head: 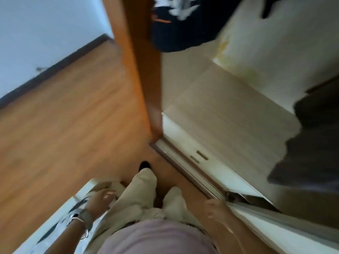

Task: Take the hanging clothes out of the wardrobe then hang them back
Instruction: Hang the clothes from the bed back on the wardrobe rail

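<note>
Fingers [110,193] of the left hand [99,200] are relaxed, empty; the right hand [214,208] is loosely curled, empty; reaching for the clothes [176,30] far above them, either may strike the door [143,74].

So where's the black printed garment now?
Head view, top centre: the black printed garment hangs inside the wardrobe, just right of the brown wooden panel.

Passage left over bare wardrobe floor [229,107] at 2 o'clock, flanked by dark clothes [179,33] at 1 and grey clothes [311,143] at 3, door [143,70] edge set at 12, wood floor [64,116] open at 10.
</note>
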`<action>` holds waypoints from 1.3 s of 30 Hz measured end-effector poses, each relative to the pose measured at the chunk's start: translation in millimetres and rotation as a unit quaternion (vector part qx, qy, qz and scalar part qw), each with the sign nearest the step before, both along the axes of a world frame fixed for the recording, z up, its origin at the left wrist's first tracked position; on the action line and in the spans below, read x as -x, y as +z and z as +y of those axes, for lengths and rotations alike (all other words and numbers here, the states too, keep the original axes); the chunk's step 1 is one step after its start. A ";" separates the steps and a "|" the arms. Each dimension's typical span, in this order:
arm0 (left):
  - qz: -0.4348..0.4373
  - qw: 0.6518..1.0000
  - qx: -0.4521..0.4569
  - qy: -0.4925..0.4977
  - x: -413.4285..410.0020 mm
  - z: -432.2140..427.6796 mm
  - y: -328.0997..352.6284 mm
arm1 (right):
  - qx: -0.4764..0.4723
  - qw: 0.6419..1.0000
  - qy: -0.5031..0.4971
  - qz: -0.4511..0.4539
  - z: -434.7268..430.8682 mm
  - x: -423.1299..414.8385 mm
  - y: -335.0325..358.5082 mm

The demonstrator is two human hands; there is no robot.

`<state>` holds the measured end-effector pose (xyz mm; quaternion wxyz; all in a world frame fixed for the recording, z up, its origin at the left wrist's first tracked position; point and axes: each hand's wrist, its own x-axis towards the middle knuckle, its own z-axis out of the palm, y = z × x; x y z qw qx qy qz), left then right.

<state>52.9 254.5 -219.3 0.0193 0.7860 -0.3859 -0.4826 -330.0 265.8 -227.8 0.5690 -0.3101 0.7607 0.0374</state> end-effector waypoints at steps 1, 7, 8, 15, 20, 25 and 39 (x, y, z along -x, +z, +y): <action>0.007 1.000 0.000 0.024 -8.1 11.0 -4.4 | -0.002 1.000 0.020 -0.004 -5.8 -9.8 -7.5; 0.055 0.979 -0.025 0.194 -62.9 29.7 -5.4 | -0.013 0.997 0.080 -0.007 -85.2 -73.5 -9.1; 0.067 0.972 -0.033 0.221 -74.9 28.3 -5.2 | -0.011 0.996 0.092 -0.005 -99.9 -87.5 -8.7; 0.111 0.902 -0.047 0.414 -149.3 0.3 -11.1 | 0.029 0.973 0.228 0.025 -201.9 -215.8 7.2; 0.154 0.829 -0.044 0.535 -187.0 -11.3 -23.1 | 0.073 0.948 0.309 0.001 -274.6 -308.3 25.7; 0.181 0.761 -0.033 0.622 -215.2 -35.5 -26.2 | 0.085 0.914 0.396 -0.022 -354.1 -392.5 25.7; 0.138 0.519 0.016 0.843 -276.4 -141.2 -13.1 | 0.061 0.726 0.684 0.042 -554.0 -659.4 7.4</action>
